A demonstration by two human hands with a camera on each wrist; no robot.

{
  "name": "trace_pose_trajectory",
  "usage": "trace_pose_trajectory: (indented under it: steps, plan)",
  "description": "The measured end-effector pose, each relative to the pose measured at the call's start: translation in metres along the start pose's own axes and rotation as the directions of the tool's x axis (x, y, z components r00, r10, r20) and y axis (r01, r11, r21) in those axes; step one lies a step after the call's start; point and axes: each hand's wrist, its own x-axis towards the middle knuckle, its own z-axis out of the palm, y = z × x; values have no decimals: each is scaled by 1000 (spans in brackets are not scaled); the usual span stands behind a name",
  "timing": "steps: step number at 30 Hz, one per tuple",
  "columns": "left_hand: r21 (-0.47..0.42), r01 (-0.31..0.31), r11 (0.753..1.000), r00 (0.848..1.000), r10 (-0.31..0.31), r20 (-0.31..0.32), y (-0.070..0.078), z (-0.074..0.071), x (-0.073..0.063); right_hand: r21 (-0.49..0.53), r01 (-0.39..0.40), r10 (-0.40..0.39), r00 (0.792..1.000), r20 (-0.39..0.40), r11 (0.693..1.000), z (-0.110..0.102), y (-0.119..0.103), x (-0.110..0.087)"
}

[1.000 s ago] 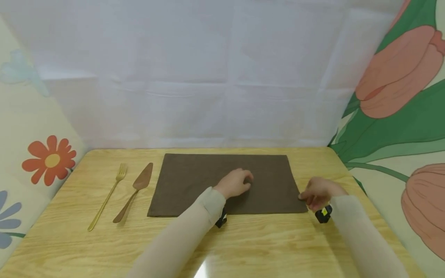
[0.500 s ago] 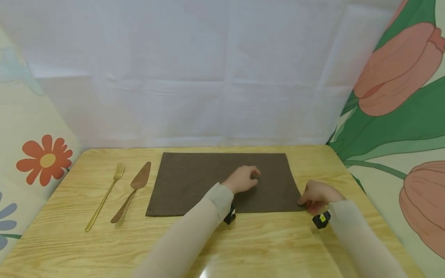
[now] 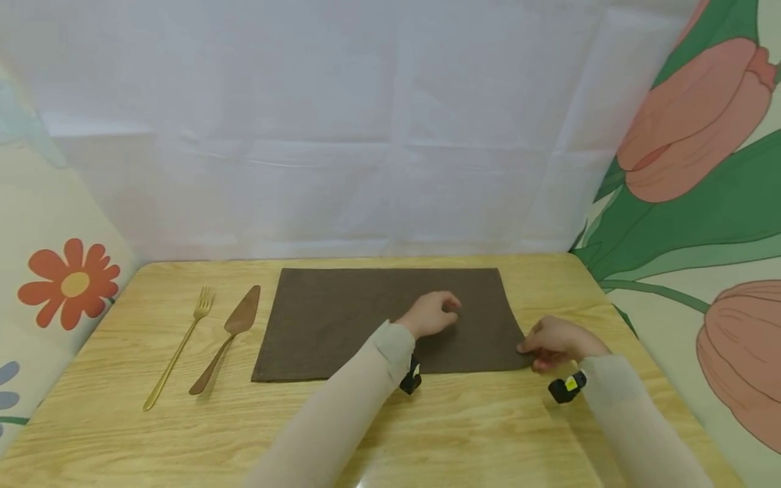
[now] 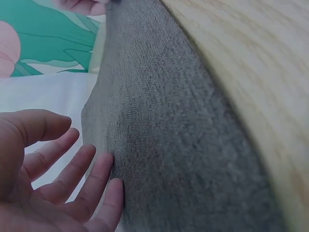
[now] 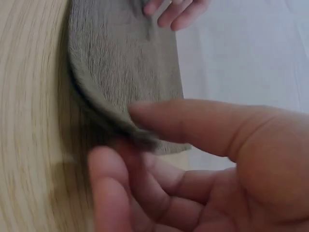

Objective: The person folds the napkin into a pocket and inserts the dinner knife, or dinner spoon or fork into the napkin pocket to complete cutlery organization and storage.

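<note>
A dark brown cloth [image 3: 342, 312] lies as a flat rectangle on the wooden table. At its near right corner my right hand [image 3: 558, 342] pinches the edge between thumb and fingers. The right wrist view shows that corner of the cloth [image 5: 120, 87] curving up off the table, with the thumb [image 5: 193, 123] on top and fingers beneath. My left hand [image 3: 430, 315] is over the right half of the cloth, its fingers loosely bent. In the left wrist view the fingers [image 4: 91, 183] are spread, fingertips right at the cloth's surface, holding nothing.
Left of the cloth lie a gold fork [image 3: 179, 349] and a copper-coloured cake server [image 3: 228, 335], side by side. A white sheet [image 3: 390, 135] hangs behind the table's back edge. Flower-patterned panels [image 3: 683, 237] stand at both sides.
My left hand has slid a little right over the cloth. The right hand keeps its pinch, and the corner has been drawn slightly up and inward. The view has shifted slightly.
</note>
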Motion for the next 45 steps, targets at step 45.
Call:
trace_pose_trajectory:
  steps: [45]
  plan:
    - [-305,146,941,947,-222,-231,-2,-47,16,-403,588,-681,719,-136,702,96,-60,-4]
